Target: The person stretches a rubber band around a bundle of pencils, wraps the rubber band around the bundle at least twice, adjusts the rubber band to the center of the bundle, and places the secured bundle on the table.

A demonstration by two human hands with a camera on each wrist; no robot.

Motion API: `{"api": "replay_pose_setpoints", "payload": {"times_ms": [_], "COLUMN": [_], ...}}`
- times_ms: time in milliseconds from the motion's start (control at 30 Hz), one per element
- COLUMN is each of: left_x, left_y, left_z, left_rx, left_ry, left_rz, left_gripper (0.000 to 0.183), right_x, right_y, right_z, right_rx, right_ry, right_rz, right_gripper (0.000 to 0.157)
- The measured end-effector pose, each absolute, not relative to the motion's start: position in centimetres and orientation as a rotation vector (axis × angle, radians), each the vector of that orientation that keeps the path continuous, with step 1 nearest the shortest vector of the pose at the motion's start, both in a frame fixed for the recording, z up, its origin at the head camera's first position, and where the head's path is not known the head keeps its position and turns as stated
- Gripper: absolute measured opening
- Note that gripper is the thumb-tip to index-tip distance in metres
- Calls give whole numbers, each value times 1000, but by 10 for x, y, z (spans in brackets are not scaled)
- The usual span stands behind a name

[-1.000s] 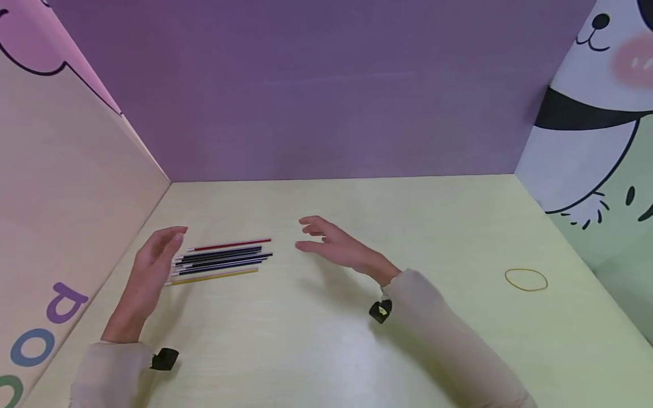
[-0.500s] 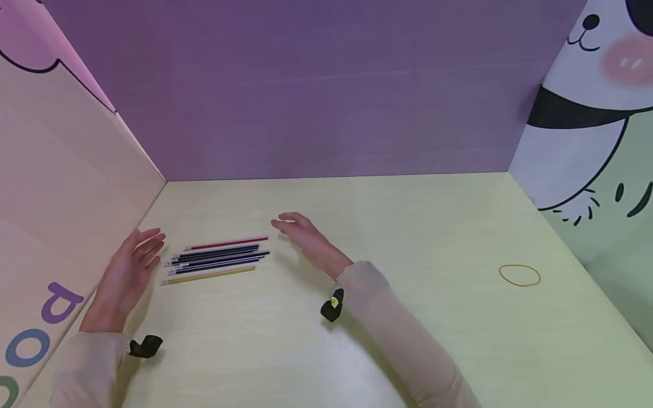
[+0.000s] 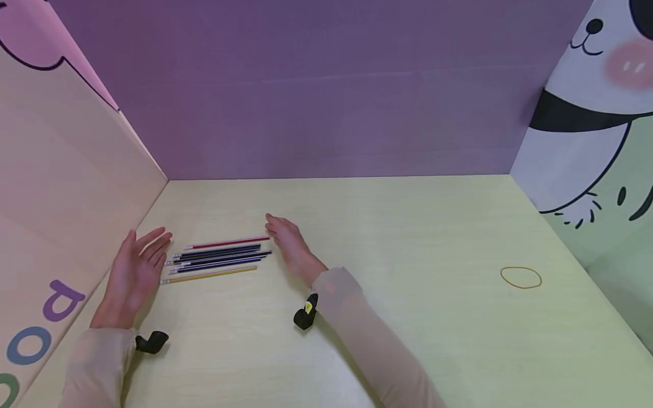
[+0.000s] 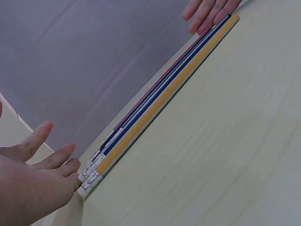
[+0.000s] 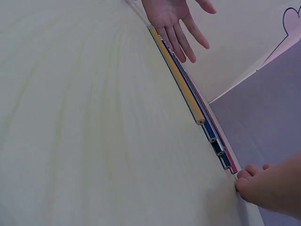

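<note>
Several pencils lie side by side on the table: a red pencil [image 3: 229, 243] at the back, dark blue pencils [image 3: 219, 258] in the middle and a yellow pencil [image 3: 214, 275] in front. Their eraser ends point left. My left hand [image 3: 134, 272] is just left of the eraser ends, palm facing them, fingers extended and spread. At the opposite ends, my right hand [image 3: 291, 243] stands with its fingertips right by the red pencil's tip. Nothing is held in either hand. In the left wrist view, the yellow pencil [image 4: 164, 101] is closest to the camera.
A yellow rubber band [image 3: 521, 277] lies on the right part of the pale table [image 3: 408, 317]. A purple wall [image 3: 331, 90] closes off the back, and printed panels stand at the left and right sides.
My right hand has moved left, up to the pencils' right ends. My left hand has turned its palm toward the pencils and shifted slightly left. The pencils stay in place.
</note>
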State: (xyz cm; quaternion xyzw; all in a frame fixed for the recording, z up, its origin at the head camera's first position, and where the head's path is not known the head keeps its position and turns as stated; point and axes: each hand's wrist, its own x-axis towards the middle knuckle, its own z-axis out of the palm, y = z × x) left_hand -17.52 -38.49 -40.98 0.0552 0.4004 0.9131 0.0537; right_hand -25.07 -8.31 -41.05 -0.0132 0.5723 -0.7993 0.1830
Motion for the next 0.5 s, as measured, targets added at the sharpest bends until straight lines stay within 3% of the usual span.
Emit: {"api": "replay_pose_setpoints", "payload": {"times_ms": [500], "left_x": [-164], "left_y": [-381], "left_z": [-415], "left_rx": [281], "left_ry": [1078], "left_rz": [2796], "left_gripper": [49], "right_x": [-240], "right_y": [-93], "right_z": [-418], "right_rx": [-132], "right_ry": [1610], "right_rz": [-2256], "right_gripper": [48]}}
